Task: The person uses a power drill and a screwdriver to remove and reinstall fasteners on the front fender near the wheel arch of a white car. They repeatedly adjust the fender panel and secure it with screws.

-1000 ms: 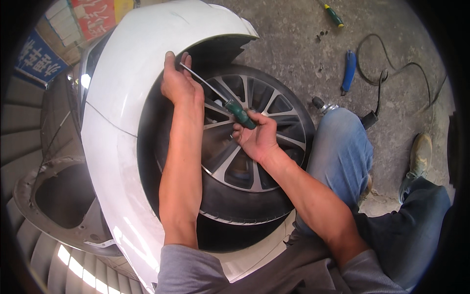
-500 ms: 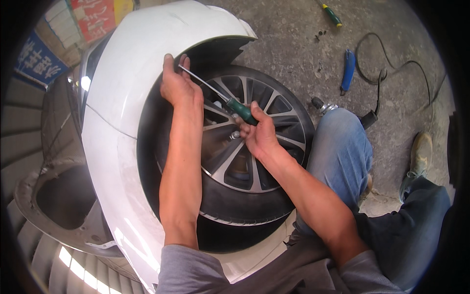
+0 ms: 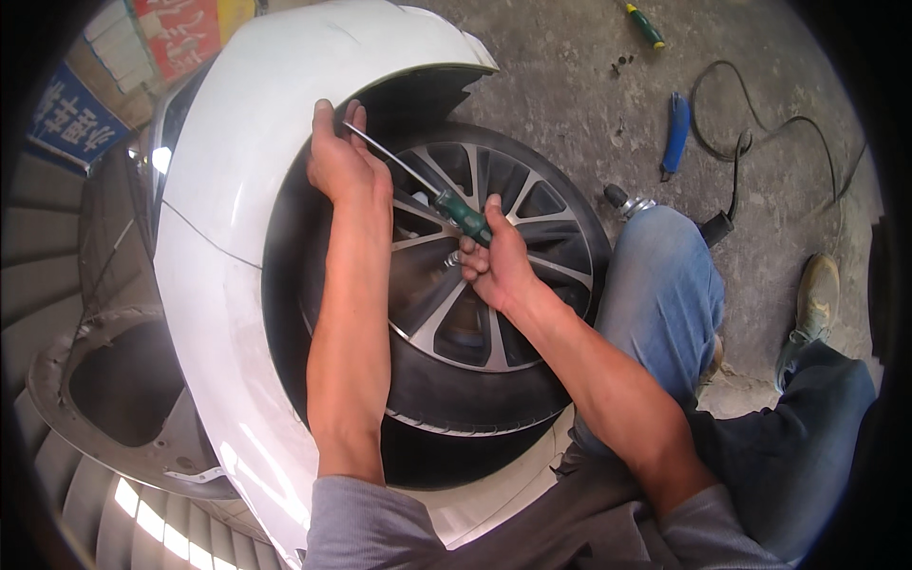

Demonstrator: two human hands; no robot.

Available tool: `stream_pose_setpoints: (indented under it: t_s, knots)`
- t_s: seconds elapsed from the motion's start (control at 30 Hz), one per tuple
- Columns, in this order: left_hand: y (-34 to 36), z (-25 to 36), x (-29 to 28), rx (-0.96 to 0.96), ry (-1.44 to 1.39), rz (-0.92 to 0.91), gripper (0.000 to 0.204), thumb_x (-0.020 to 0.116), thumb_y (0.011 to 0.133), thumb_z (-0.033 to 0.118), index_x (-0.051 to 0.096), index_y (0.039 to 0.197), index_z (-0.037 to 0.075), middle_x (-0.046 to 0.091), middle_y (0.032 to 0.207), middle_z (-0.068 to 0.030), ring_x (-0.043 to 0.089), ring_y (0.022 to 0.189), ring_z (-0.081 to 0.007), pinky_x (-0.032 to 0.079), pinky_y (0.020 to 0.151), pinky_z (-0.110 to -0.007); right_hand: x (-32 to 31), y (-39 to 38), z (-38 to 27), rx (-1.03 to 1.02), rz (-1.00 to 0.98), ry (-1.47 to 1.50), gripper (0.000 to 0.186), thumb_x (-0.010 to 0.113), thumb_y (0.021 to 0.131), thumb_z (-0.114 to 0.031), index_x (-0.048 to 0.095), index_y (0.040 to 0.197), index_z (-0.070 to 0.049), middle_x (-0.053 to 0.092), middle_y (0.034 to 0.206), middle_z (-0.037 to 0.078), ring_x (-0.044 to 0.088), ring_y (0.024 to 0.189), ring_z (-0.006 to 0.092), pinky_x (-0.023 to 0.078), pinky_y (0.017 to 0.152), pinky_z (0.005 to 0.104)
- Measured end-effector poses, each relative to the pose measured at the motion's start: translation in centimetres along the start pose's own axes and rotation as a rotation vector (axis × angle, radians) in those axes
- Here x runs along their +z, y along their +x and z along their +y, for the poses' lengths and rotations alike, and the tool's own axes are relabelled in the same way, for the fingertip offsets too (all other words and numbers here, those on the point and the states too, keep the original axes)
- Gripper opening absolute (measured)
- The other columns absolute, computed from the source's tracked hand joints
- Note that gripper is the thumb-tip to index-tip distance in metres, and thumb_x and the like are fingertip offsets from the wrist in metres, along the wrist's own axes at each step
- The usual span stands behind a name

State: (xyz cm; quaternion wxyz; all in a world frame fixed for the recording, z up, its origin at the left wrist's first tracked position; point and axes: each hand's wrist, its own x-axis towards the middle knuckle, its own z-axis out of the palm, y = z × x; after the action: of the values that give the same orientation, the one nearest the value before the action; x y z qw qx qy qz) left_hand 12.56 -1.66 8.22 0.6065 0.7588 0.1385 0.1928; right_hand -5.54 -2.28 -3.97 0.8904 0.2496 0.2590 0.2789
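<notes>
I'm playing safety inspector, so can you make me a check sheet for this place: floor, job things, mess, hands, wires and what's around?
Surface: rough grey concrete floor, marked with stains.
Job's things: green-handled metal screwdriver, held across a black-and-silver spoked wheel; curved white car fender.
Clutter: green-and-yellow tool handle, slim blue-handled tool, small dark bits.
Hands: right hand holds the screwdriver's handle; left hand is at the wheel arch's edge, near the tip; its grip is unclear.
Cables: thin black cable, loosely looped on the floor.
Surroundings: blue rectangular sign, upper left.
</notes>
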Motion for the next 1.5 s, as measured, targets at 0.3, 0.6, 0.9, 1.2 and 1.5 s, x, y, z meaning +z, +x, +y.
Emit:
stream_pose_setpoints:
  t_s: [0.3, 0.6, 0.9, 1.2, 1.5]
  knots:
    - [-0.1, 0.3, 0.4, -0.003, 0.007, 0.001, 0.055, 0.066, 0.096, 0.012, 0.04, 0.128, -0.025, 0.051, 0.122, -0.0267, 0.065, 0.104, -0.0344, 0.058, 0.097, -0.039, 0.8, 0.2, -0.5, -0.057, -0.005, 0.03, 0.037, 0.053, 0.1, -0.051, 0.06, 0.097, -0.014, 0.058, 0.079, 0.005, 0.046, 0.062, 0.0126, 0.039, 0.058, 0.0277]
    - [-0.4, 0.4, 1.1, -0.014, -0.001, -0.007, 0.055, 0.066, 0.095, 0.013, 0.041, 0.127, -0.024, 0.052, 0.123, -0.0257, 0.065, 0.105, -0.0337, 0.058, 0.097, -0.038, 1.1, 0.6, 0.6, -0.163, -0.005, 0.282, 0.029, 0.052, 0.102, -0.042, 0.059, 0.099, -0.014, 0.06, 0.089, 0.008, 0.051, 0.068, 0.016, 0.043, 0.06, 0.0303]
    - [0.0, 0.3, 0.6, -0.005, -0.004, -0.016, 0.054, 0.066, 0.096, 0.014, 0.041, 0.126, -0.023, 0.052, 0.123, -0.0257, 0.065, 0.105, -0.0337, 0.058, 0.097, -0.038, 2.3, -1.2, -1.7, 0.055, -0.004, 0.076, 0.027, 0.059, 0.097, -0.038, 0.06, 0.098, -0.011, 0.059, 0.085, 0.005, 0.053, 0.068, 0.0182, 0.045, 0.062, 0.0329]
    - [0.1, 0.2, 0.2, -0.036, -0.061, -0.001, 0.056, 0.068, 0.095, 0.018, 0.041, 0.131, -0.016, 0.053, 0.119, -0.0215, 0.064, 0.105, -0.0331, 0.057, 0.097, -0.039, 0.3, 0.3, -1.0, -0.14, -0.042, -0.198, 0.012, 0.055, 0.098, -0.027, 0.053, 0.096, -0.016, 0.057, 0.089, 0.003, 0.047, 0.07, 0.0093, 0.039, 0.063, 0.0261]
    - [0.3, 0.7, -0.1, -0.098, -0.038, -0.063, 0.065, 0.067, 0.097, 0.024, 0.035, 0.138, -0.015, 0.049, 0.126, -0.025, 0.061, 0.113, -0.0365, 0.052, 0.105, -0.043, 0.3, 0.2, -0.9, -0.165, -0.079, -0.109, 0.019, 0.057, 0.097, -0.024, 0.054, 0.111, -0.011, 0.056, 0.094, 0.003, 0.049, 0.075, 0.0116, 0.043, 0.067, 0.0268]
